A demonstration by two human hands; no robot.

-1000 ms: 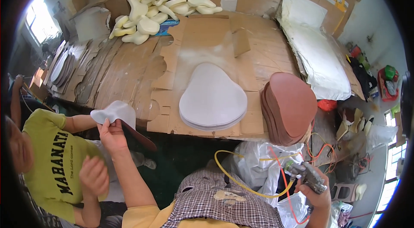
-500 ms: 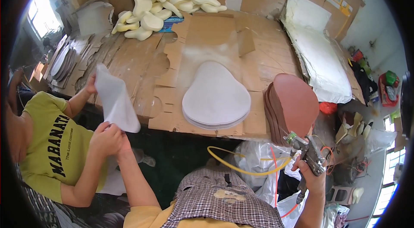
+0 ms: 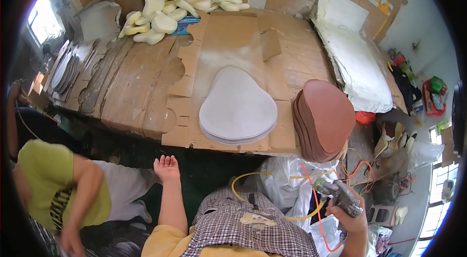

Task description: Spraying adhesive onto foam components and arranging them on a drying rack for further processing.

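My left hand [image 3: 167, 166] is empty, palm up with its fingers stretched out, in front of the table's near edge. In my right hand [image 3: 344, 213] I grip a metal spray gun [image 3: 343, 196], fed by hoses, with its nozzle toward the left. Before me on the cardboard lies a neat stack of grey saddle-shaped sheets [image 3: 238, 105]. To its right stands a taller stack of reddish-brown sheets [image 3: 327, 118] of similar shape, nearest to the spray gun.
A co-worker in a green shirt [image 3: 46, 164] bends down at the left. Cream foam saddle pads [image 3: 164, 22] are heaped at the back. More grey sheets [image 3: 63, 71] lie far left. A yellow hose [image 3: 236, 190] loops near my apron; a white-covered board [image 3: 355, 57] leans at right.
My left hand has let go of the grey sheet and opened; that sheet is out of sight. The co-worker has bent down. The spray gun has moved slightly lower.
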